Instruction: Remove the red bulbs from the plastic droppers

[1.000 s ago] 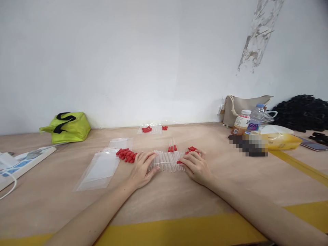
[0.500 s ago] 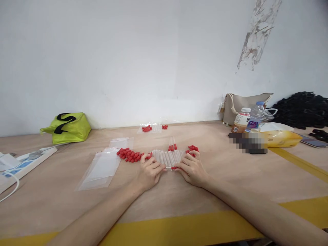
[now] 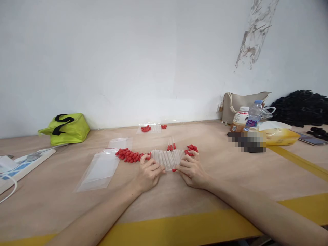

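My left hand (image 3: pixel 150 173) pinches one end of a thin clear tube (image 3: pixel 168 169), low in front of me. At the tube's other end, my right hand (image 3: pixel 192 170) closes on a red rubber bulb (image 3: pixel 174 170), so the two look like a dropper. Just behind my fingers lies a row of similar clear tubes (image 3: pixel 167 158) side by side. Loose red bulbs (image 3: pixel 130 155) form a pile left of the row, and a smaller pile of bulbs (image 3: pixel 192 148) is by my right fingers. Beyond the row, a few tubes with bulbs fitted (image 3: pixel 171 145) point away from me.
Clear plastic bags (image 3: pixel 102 169) lie left; another bag (image 3: pixel 156 128) with bulbs and tubes lies near the wall. Around stand a lime bag (image 3: pixel 70 129), a power strip (image 3: pixel 28 164), two bottles (image 3: pixel 240 119), a tissue pack (image 3: pixel 279 136), a phone (image 3: pixel 312 139) and a black heap (image 3: pixel 299 107).
Less of the red bulb shows between my hands, and more of the clear tube does. Both hands keep nearly the same place; the whole view has shifted slightly.
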The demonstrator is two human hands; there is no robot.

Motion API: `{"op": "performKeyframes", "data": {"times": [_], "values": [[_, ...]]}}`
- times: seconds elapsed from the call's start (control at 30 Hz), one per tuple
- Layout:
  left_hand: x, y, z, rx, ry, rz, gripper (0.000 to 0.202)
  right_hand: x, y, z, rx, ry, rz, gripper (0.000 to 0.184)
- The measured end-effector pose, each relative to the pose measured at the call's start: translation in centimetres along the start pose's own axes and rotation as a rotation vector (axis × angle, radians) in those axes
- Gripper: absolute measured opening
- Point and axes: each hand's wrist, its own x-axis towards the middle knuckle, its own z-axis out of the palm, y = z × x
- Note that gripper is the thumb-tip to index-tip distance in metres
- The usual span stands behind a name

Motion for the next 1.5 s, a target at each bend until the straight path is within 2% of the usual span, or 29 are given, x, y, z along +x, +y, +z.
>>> {"op": "performKeyframes", "data": {"times": [0.1,0.2,0.33,0.47,0.57,0.7,0.87,1.2,1.3,1.5], "values": [[-0.6,-1.4,-0.8,-0.004,0.034,-0.088,0.014,-0.9,1.6,-0.5,0.068,0.044,0.102,0.016],[-0.9,-2.6,-1.0,-0.049,0.1,-0.222,0.013,-1.2,3.7,-0.7,0.19,0.198,0.356,0.015],[-0.5,-2.4,0.1,-0.139,0.047,-0.302,0.023,-0.7,6.2,-0.3,0.42,0.39,0.597,0.024],[-0.2,-2.0,0.9,-0.119,0.009,-0.312,0.034,-1.4,9.1,0.1,0.36,0.406,0.818,0.033],[0.0,-2.3,1.1,-0.134,0.029,-0.285,0.031,-2.1,10.8,0.4,0.347,0.412,0.922,0.036],[0.7,-2.6,2.0,-0.155,0.047,-0.277,0.015,-2.4,11.0,0.9,0.367,0.412,0.954,0.033],[2.0,-2.0,3.4,-0.177,0.019,-0.286,0.009,-2.3,10.4,1.1,0.262,0.311,0.901,0.028],[3.0,-0.8,3.7,-0.193,-0.076,-0.16,0.008,-2.2,10.5,1.0,0.128,0.278,0.861,0.026],[3.0,-0.6,3.6,-0.227,-0.097,-0.138,0.009,-2.2,10.7,1.2,0.136,0.275,0.905,0.028],[2.9,-0.2,3.5,-0.257,-0.092,-0.15,0.024,-2.6,12.1,2.2,0.211,0.286,1.024,0.031]]}}
